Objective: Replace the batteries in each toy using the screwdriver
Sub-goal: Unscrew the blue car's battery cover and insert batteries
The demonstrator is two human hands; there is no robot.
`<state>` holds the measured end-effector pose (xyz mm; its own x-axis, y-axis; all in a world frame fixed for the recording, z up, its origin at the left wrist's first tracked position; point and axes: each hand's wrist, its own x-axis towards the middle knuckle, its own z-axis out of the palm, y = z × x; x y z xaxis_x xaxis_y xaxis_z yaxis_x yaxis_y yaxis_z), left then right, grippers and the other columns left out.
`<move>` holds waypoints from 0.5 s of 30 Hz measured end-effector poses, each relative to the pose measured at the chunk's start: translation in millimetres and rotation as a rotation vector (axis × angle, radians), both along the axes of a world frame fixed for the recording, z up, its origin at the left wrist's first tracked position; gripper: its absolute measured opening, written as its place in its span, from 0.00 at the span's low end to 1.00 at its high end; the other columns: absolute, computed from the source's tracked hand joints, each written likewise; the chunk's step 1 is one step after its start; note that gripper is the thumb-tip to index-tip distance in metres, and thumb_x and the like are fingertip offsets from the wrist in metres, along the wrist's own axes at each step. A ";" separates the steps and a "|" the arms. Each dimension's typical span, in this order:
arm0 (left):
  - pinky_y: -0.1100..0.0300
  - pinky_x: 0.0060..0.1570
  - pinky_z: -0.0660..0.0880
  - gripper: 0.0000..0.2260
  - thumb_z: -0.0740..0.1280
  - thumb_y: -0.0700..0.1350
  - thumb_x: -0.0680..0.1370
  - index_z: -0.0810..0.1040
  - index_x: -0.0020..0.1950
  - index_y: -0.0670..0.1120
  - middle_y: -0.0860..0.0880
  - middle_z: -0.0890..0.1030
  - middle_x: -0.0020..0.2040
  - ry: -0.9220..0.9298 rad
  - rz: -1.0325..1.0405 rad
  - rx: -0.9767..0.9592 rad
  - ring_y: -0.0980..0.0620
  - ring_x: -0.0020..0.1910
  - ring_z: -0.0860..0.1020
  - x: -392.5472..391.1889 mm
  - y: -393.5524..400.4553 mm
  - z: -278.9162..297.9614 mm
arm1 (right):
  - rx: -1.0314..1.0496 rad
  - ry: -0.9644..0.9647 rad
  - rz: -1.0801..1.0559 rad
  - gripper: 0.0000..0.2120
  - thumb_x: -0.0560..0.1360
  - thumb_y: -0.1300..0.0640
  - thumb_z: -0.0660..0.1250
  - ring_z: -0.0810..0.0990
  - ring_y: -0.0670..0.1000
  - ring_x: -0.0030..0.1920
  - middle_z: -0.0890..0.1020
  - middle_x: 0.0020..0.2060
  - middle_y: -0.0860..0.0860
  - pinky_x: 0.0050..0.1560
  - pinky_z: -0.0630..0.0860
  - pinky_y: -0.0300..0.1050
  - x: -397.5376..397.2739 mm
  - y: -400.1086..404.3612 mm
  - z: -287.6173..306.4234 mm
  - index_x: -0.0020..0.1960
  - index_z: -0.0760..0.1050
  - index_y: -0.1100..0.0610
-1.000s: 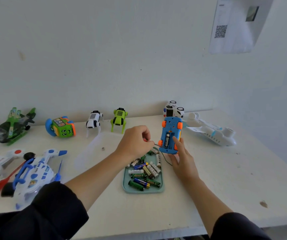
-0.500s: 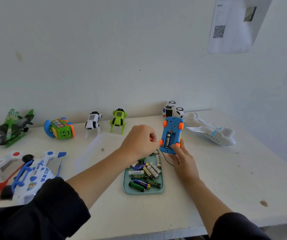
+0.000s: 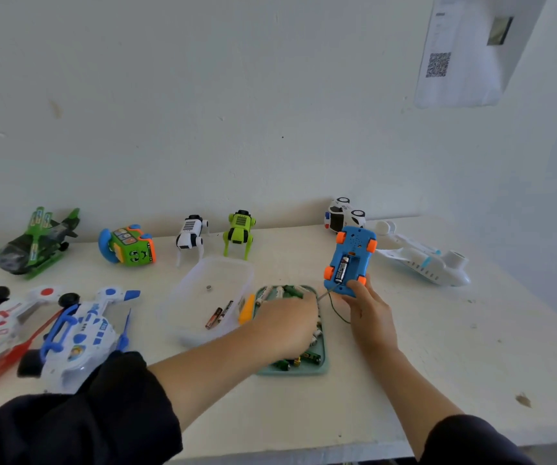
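My right hand (image 3: 371, 310) grips the near end of a blue toy car (image 3: 354, 241) with orange wheels. The car is held belly up above the table, its battery bay open with one battery (image 3: 342, 268) inside. My left hand (image 3: 287, 323) is lowered, fingers curled, over a teal tray (image 3: 304, 372) of several loose batteries. A thin grey screwdriver shaft (image 3: 325, 293) sticks out of that hand toward the car. A dark cord hangs from the car.
A clear tub (image 3: 203, 273) left of the tray holds two batteries, a small screw and an orange piece. Toys line the back: green helicopter (image 3: 32, 246), green bus (image 3: 127, 246), two robot dogs, white car (image 3: 344, 214), white plane (image 3: 421, 260). Two toy planes lie at left.
My left hand has dropped from beside the car's battery bay down onto the battery tray. The car stays raised in my right hand, shifted slightly right.
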<state>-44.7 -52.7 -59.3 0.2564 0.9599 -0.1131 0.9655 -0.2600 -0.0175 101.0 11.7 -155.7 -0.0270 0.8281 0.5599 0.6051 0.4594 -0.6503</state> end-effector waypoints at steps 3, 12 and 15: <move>0.55 0.28 0.64 0.21 0.57 0.30 0.75 0.60 0.66 0.39 0.47 0.72 0.37 -0.091 0.055 0.053 0.47 0.36 0.73 -1.7 -9.6 -19.5 | 0.037 -0.014 -0.037 0.07 0.74 0.69 0.66 0.82 0.57 0.44 0.80 0.54 0.57 0.42 0.73 0.41 -0.9 -0.9 0.1 0.51 0.77 0.63; 0.58 0.25 0.63 0.07 0.55 0.41 0.81 0.62 0.59 0.43 0.49 0.70 0.32 -0.504 0.127 0.059 0.53 0.27 0.68 -1.1 4.1 -17.4 | 0.106 -0.067 -0.026 0.05 0.73 0.66 0.68 0.80 0.57 0.40 0.79 0.53 0.57 0.35 0.74 0.45 -1.9 -1.5 0.7 0.49 0.77 0.63; 0.56 0.30 0.76 0.05 0.56 0.44 0.82 0.61 0.55 0.46 0.49 0.72 0.39 -0.840 0.236 0.027 0.49 0.33 0.77 16.8 14.3 -11.6 | 0.094 -0.069 -0.030 0.07 0.72 0.68 0.68 0.78 0.53 0.40 0.79 0.53 0.57 0.34 0.71 0.42 -0.8 1.0 -3.3 0.49 0.76 0.61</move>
<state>-27.9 -38.4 -70.8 0.0385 0.9981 0.0478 0.6904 -0.0612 0.7209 100.2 12.7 -159.0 -0.0442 0.7729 0.6329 0.6613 0.4976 -0.5614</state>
